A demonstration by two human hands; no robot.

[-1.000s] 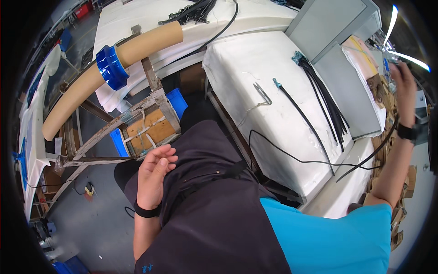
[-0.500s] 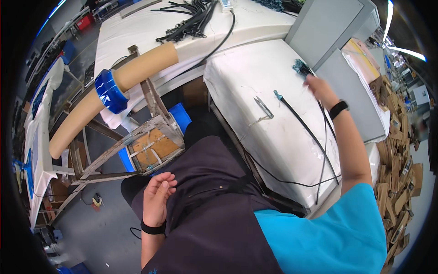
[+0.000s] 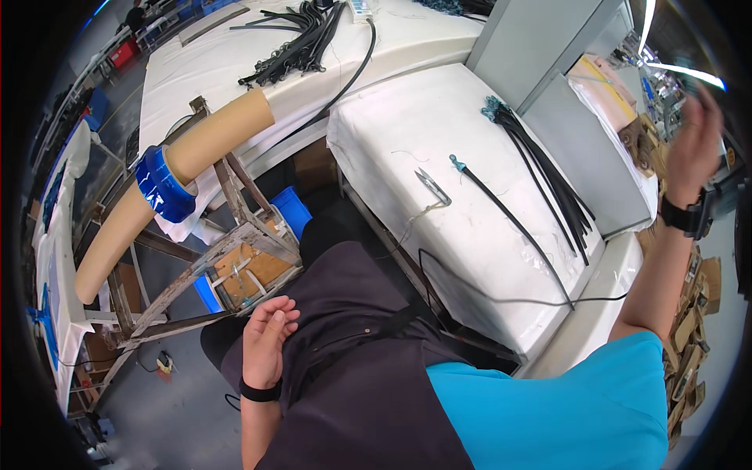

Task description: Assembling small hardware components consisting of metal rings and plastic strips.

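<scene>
Your left hand sits at your lap, fingers loosely curled, holding nothing. Right hand raised, blurred, fingers partly extended; can't tell if it holds anything. Lone black cord lies on the white surface, left of your right hand, well apart. Looks light, bendy, tough, maybe slick; best pinched just behind its teal end. Cord bundle lies nearer your right hand, grey panel beside it; metal snips farther left, points bare. Tail reaches the surface's edge, thin cable crossing. Finger room between cord and bundle.

Room between cord and bundle
</scene>
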